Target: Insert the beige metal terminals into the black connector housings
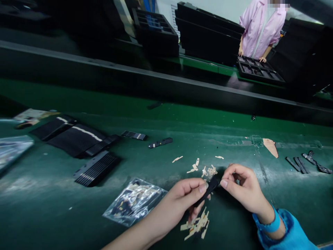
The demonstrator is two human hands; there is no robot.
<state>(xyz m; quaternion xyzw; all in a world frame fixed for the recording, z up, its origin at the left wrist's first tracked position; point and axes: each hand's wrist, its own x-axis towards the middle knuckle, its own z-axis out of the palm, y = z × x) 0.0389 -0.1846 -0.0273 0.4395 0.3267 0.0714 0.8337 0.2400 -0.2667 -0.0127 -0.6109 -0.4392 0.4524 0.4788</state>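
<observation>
My left hand [188, 194] is closed around a narrow black plastic part [210, 189], thumb on top, tilted up to the right. At that part's far end my right hand [241, 185] pinches with thumb and forefinger. Whether a small piece sits between those fingertips is hidden. Small cream-coloured flat pieces [199, 225] lie in a pile below my left hand. More silvery and cream pieces [209, 171] are scattered just beyond the hands. A clear plastic bag [135, 201] of small parts rests left of my left hand.
Black slotted parts [96, 168] stand in a row at left, beside a black sheet-like bundle [75, 135]. Single black parts [160, 142] lie farther back, several more [298, 165] at right. A tan scrap [271, 147] is nearby. Across a raised ledge, a person in pink touches a compartment tray [260, 71].
</observation>
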